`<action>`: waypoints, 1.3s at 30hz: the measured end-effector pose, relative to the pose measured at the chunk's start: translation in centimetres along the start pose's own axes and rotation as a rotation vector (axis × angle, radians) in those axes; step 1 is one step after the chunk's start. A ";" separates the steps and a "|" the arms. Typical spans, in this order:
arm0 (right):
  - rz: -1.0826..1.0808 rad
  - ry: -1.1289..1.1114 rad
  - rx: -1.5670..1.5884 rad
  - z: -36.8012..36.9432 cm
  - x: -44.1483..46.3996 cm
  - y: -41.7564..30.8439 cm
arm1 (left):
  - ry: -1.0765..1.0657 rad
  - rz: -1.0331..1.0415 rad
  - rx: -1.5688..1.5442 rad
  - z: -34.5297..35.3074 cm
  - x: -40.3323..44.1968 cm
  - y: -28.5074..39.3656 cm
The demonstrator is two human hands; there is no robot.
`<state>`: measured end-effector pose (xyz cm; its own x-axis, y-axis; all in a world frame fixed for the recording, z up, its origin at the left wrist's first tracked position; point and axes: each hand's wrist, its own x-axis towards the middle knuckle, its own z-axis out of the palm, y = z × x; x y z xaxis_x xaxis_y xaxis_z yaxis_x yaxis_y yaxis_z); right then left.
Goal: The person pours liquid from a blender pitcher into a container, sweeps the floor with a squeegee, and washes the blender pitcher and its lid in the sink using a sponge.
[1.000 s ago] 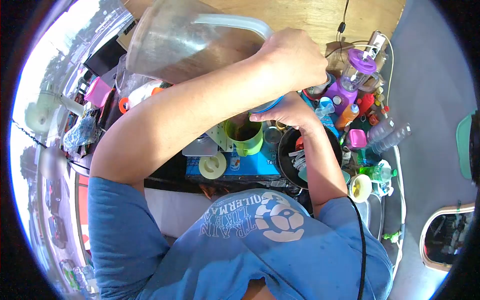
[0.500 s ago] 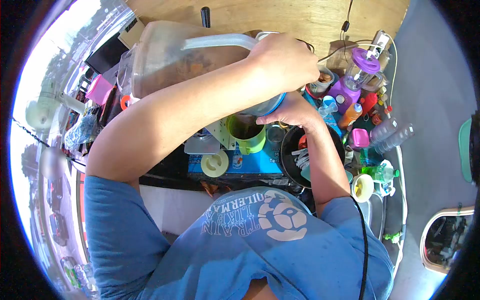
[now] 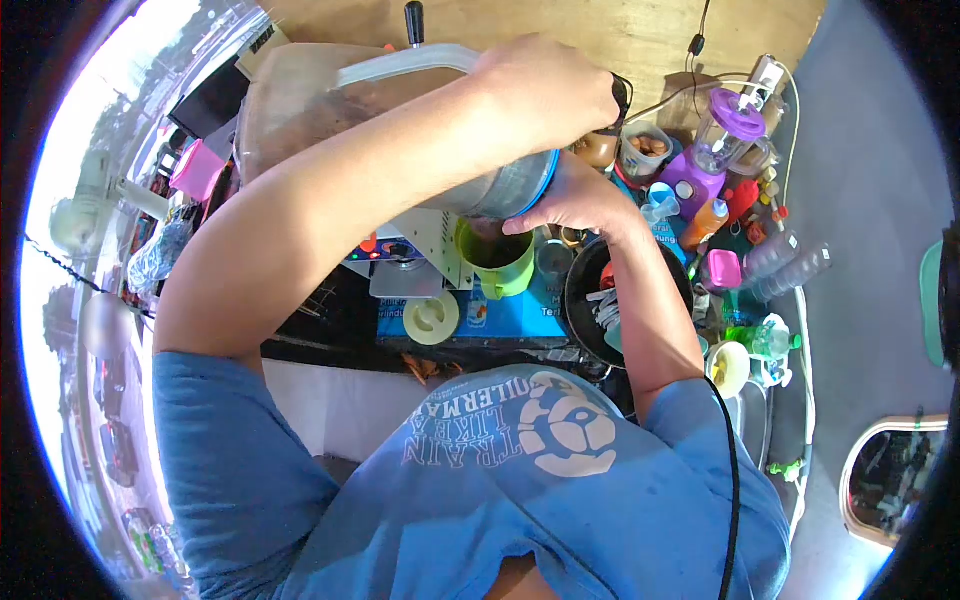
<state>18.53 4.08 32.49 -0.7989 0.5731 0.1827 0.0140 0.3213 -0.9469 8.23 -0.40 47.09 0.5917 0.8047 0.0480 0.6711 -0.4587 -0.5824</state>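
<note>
A large clear plastic jug lies tipped on its side, its blue rim over a green mug. Brown contents show inside the mug. My left hand is closed round the end of the jug's pale handle, the left forearm crossing in front of the jug. Against the blue rim, my right hand grips the jug's mouth, its thumb just above the mug; its other fingers are mostly hidden. A cream lid lies in front of the mug.
A metal machine stands left of the mug. On the right are a black bowl with small items, a purple blender, an orange bottle, a pink container and a cream cup. A tub of brown pieces stands behind.
The jug and my left hand have moved left and slightly up in view. My right hand stays at the rim. More of the machine and the tub behind now shows.
</note>
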 end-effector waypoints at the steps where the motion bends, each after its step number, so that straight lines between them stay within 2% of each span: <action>1: 0.022 -0.025 0.014 -0.1 0.2 0.1 | 0.057 0.012 -0.033 0.2 -0.2 -0.3; 2: 0.043 -0.051 0.028 -0.1 0.4 0.0 | 0.113 0.024 -0.066 0.4 -0.3 -0.5; 12: -0.001 -0.043 0.031 0.4 0.4 -0.3 | 0.068 0.042 -0.089 -0.4 -0.5 -0.7; 14: 0.012 -0.041 0.067 0.3 0.2 -0.2 | -0.121 -0.045 -0.090 -1.0 0.0 0.0; 18: 0.039 -0.059 0.223 0.4 -0.1 -0.8 | -0.109 -0.042 -0.128 -1.0 0.3 0.3; 21: 0.067 -0.054 0.299 0.6 -0.3 -1.0 | -0.124 0.013 -0.034 -0.6 0.7 0.5; 24: 0.077 -0.033 0.284 0.9 -0.4 -0.5 | -0.167 -0.048 -0.048 -0.4 1.0 0.9; 26: 0.094 -0.039 0.278 1.0 -0.5 -0.3 | -0.212 0.016 -0.035 -0.2 1.1 1.0; 39: 0.088 0.005 0.282 1.4 -0.7 -0.2 | -0.159 0.019 -0.034 0.2 1.3 1.4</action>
<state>18.22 2.56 32.17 -0.7993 0.5931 0.0972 -0.0852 0.0483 -0.9952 9.85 0.10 46.14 0.5278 0.8442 -0.0936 0.6768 -0.4846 -0.5541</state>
